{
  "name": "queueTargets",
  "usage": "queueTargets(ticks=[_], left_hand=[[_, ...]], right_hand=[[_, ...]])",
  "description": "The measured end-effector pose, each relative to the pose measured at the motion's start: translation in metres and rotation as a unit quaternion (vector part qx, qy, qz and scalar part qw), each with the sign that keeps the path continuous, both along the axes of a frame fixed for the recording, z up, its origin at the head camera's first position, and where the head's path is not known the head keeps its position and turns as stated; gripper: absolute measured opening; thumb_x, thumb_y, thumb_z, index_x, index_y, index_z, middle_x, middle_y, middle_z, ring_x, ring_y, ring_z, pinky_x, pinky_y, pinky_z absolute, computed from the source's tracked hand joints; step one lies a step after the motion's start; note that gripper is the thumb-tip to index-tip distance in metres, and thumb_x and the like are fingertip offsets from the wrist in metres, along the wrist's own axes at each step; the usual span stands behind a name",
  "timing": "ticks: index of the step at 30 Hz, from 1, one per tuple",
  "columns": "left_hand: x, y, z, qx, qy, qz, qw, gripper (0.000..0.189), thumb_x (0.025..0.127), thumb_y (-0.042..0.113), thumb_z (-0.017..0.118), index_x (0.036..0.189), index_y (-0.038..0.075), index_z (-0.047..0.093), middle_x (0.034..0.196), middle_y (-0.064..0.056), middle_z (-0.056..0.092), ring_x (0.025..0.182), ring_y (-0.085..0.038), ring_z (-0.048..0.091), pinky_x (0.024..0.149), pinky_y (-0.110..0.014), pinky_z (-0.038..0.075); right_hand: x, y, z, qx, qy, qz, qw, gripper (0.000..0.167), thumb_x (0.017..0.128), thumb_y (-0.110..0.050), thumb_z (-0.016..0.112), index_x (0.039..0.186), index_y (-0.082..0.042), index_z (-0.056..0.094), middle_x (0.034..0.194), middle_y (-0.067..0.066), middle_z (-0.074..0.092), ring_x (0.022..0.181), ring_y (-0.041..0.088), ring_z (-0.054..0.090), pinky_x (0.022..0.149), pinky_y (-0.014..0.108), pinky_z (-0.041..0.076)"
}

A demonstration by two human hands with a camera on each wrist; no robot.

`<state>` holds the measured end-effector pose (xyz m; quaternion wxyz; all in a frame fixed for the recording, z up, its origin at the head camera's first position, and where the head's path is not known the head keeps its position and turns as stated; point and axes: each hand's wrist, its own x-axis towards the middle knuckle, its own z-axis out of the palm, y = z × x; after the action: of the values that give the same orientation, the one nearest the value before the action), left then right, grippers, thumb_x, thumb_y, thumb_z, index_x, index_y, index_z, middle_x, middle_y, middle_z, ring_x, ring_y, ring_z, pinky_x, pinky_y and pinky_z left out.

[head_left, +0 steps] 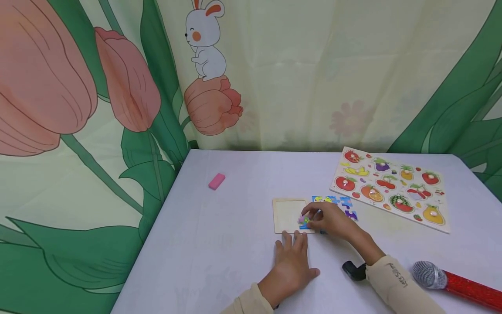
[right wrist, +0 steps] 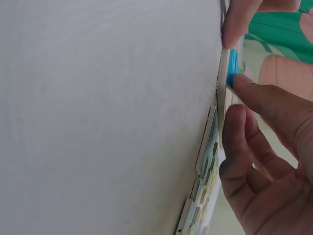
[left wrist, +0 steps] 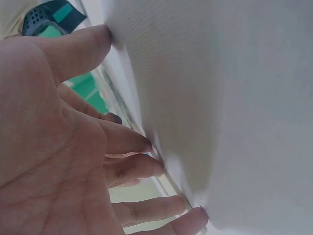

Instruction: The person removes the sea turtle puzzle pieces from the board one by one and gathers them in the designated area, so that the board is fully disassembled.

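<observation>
A small wooden puzzle tray (head_left: 285, 213) lies on the table, its inside mostly bare. Between thumb and fingers, my right hand (head_left: 328, 219) pinches a jigsaw piece (head_left: 303, 226) in blue, green and pink over the tray's lower right corner. The right wrist view shows the thumb (right wrist: 252, 90) against the piece's blue edge (right wrist: 231, 68). My left hand (head_left: 292, 267) has its fingers spread, with the fingertips at the tray's near edge. Loose jigsaw pieces (head_left: 347, 202) lie just right of the tray, partly hidden behind my right hand.
A large fruit peg board (head_left: 388, 188) lies at the back right of the white table (head_left: 219, 244). A pink eraser-like block (head_left: 217, 181) sits at the back left. At the front right is a red microphone (head_left: 455, 281), near my right sleeve. A printed curtain (head_left: 290, 78) hangs behind.
</observation>
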<state>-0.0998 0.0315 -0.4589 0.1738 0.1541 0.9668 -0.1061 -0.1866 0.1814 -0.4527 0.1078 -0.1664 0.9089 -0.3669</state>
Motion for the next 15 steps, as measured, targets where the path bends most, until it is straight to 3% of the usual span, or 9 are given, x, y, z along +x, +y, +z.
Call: queueTargets(ticks=[8, 15], left_hand=[[-0.001, 0.001, 0.0, 0.006, -0.002, 0.003, 1.0, 0.093, 0.087, 0.081, 0.053, 0.161, 0.029, 0.033, 0.161, 0.008, 0.034, 0.146, -0.027, 0.033, 0.111, -0.042, 0.038], [0.001, 0.0, 0.0, 0.008, 0.006, 0.003, 0.9999, 0.092, 0.087, 0.081, 0.053, 0.161, 0.029, 0.034, 0.16, 0.008, 0.034, 0.146, -0.027, 0.033, 0.11, -0.041, 0.038]], right_hand=[[0.0, 0.003, 0.002, -0.022, 0.004, 0.001, 0.9997, 0.022, 0.09, -0.002, 0.077, 0.11, -0.012, 0.076, 0.092, -0.002, 0.066, 0.086, 0.019, 0.065, 0.077, 0.034, 0.059], [-0.002, 0.011, 0.002, -0.028, 0.012, 0.012, 0.9995, 0.021, 0.092, -0.008, 0.077, 0.113, -0.011, 0.077, 0.093, -0.004, 0.067, 0.094, 0.02, 0.062, 0.09, 0.047, 0.057]])
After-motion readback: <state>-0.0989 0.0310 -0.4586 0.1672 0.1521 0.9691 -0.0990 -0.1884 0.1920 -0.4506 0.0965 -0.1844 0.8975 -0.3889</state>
